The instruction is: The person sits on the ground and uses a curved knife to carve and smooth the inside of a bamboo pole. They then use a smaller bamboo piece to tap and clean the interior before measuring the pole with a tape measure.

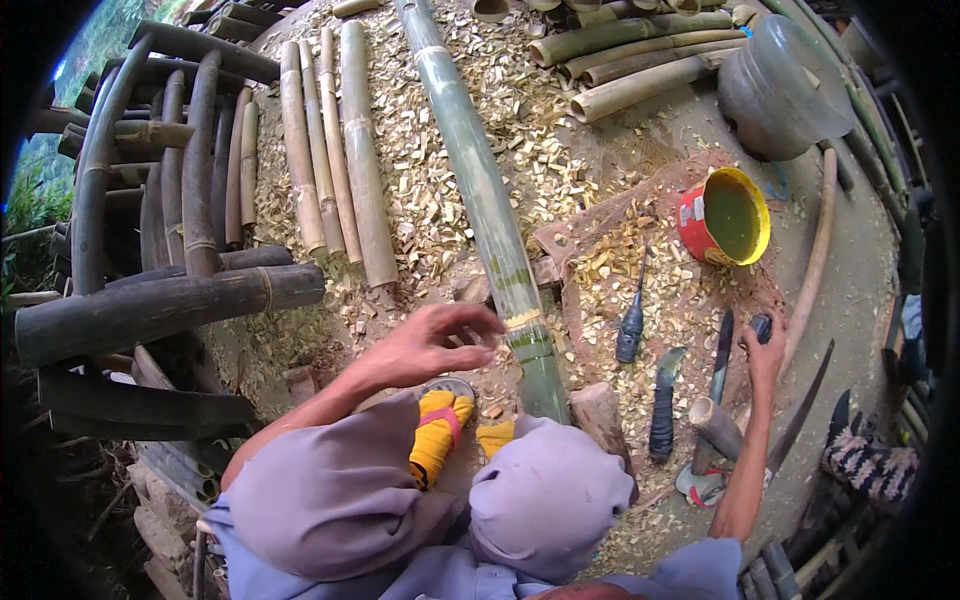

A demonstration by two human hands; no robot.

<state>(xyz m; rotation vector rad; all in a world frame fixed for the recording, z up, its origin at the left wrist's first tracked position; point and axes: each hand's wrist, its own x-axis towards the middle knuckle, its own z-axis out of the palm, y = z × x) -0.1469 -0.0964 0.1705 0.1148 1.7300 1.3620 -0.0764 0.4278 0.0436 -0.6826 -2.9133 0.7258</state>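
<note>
A long green bamboo pole [470,160] runs from the far side to between my knees, wet and dark near its light-coloured node ring. My left hand [450,340] hovers just left of that ring, fingers apart and nothing in them. Out to the right, my right hand [765,348] closes round a small dark object [762,326] low by the ground; its kind cannot be made out. Beside that hand lies a dark flat blade [722,350]. Left of it are a hooked knife with a black-wrapped handle [662,415] and a thin spike tool with a dark wrapped grip [631,328].
A red and yellow bucket [762,215] of greenish liquid stands right of the pole. Behind it is a large clear plastic jug [785,90]. Cut bamboo lengths [365,150] lie at left, beside a bamboo frame [180,300]. Wood chips [430,200] cover the ground. A curved blade [805,405] lies far right.
</note>
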